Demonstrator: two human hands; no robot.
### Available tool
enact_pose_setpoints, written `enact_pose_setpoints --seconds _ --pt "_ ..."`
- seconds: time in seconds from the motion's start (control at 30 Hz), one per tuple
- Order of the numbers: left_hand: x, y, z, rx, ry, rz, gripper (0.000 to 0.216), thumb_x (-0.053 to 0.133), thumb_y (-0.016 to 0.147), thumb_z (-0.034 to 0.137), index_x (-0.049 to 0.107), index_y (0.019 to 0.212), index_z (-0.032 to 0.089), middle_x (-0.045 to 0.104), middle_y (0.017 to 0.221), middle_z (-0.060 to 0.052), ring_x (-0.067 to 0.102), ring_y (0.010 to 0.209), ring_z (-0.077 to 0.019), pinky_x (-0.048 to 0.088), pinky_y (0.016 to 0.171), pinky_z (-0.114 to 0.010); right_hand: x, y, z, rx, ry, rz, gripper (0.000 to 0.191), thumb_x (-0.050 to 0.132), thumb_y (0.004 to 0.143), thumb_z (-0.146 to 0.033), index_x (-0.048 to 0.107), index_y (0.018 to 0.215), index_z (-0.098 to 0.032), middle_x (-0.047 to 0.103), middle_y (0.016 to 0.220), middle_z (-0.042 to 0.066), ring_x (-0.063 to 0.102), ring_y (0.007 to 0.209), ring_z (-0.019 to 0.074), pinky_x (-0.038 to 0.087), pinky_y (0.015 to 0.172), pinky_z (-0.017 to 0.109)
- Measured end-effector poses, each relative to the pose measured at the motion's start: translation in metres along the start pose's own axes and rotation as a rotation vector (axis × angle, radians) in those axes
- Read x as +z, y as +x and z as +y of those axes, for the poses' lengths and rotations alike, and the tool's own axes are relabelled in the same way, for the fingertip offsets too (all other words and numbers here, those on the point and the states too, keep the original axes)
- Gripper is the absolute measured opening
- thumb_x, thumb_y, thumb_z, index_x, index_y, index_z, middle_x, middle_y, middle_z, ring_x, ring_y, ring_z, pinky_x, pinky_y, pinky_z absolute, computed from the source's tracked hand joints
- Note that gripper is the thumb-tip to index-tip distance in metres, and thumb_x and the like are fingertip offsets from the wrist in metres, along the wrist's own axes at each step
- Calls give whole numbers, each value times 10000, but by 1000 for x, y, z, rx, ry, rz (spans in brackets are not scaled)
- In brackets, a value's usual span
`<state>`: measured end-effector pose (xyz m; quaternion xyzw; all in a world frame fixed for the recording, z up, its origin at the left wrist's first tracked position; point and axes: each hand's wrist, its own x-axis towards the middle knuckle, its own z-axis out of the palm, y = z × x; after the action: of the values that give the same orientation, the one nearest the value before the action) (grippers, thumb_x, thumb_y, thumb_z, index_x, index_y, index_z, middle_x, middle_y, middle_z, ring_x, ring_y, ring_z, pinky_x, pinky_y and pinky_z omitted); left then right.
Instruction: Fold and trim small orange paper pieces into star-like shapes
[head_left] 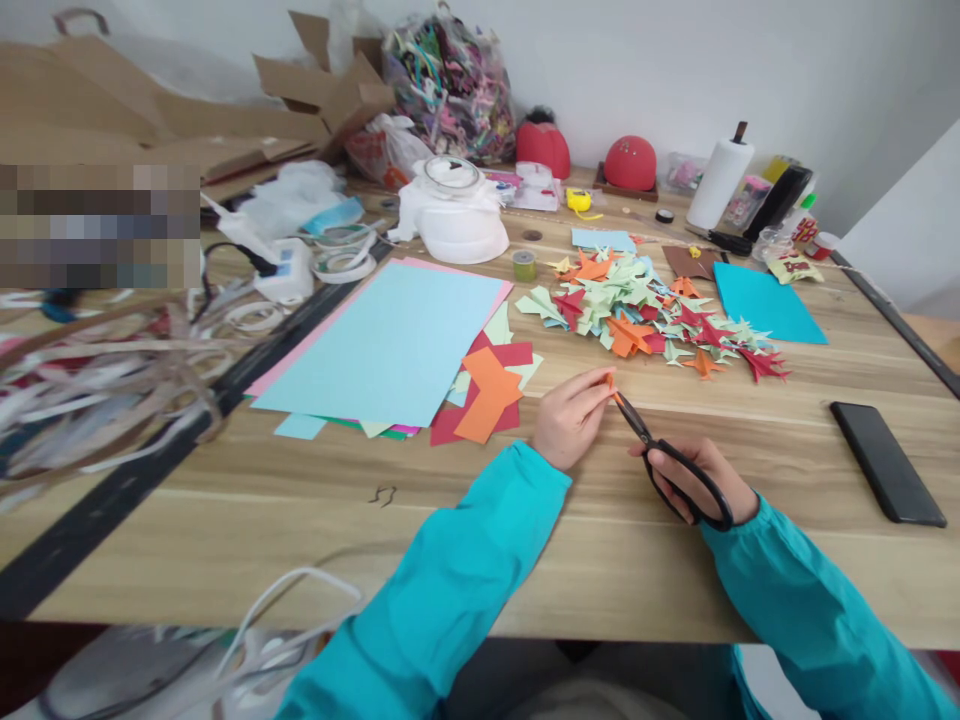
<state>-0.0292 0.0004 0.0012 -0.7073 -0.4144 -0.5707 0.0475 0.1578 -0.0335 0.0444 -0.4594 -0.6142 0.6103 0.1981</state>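
Note:
My left hand (571,415) pinches a small orange paper piece (609,381) just above the wooden table (375,520). My right hand (701,480) grips black scissors (671,460), fingers through the handles, blades pointing up-left and meeting the orange piece. Beyond my hands lies a pile of folded paper shapes (645,315) in green, orange and red. To the left of my left hand sit loose orange and red paper squares (487,395) and a stack of coloured sheets topped by a light blue sheet (390,345).
A black phone (886,462) lies at the right. A teal sheet (766,302) sits right of the pile. Behind stand a white kettle-like pot (454,215), a paper towel roll (718,183), red domes (630,162), cardboard (225,120). Tape rolls and strips (112,370) crowd the left.

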Motion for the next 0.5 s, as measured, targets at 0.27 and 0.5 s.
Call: enact_pose_setpoints --seconds 0.27,0.5 --pt "0 1 1 -14 -2 -2 144 537 805 156 662 873 173 677 1006 -84 644 900 -141 548 787 -256 -1 1 1 -5 -16 -2 440 488 766 -564 523 651 -141 396 427 -60 365 279 49 234 261 169" --pt "-1 1 1 -15 11 -15 144 534 806 152 661 872 168 677 1000 -88 643 904 -141 542 795 -256 0 0 0 -8 -20 5 442 488 765 -562 543 667 -134 396 422 -60 364 277 50 228 264 174"
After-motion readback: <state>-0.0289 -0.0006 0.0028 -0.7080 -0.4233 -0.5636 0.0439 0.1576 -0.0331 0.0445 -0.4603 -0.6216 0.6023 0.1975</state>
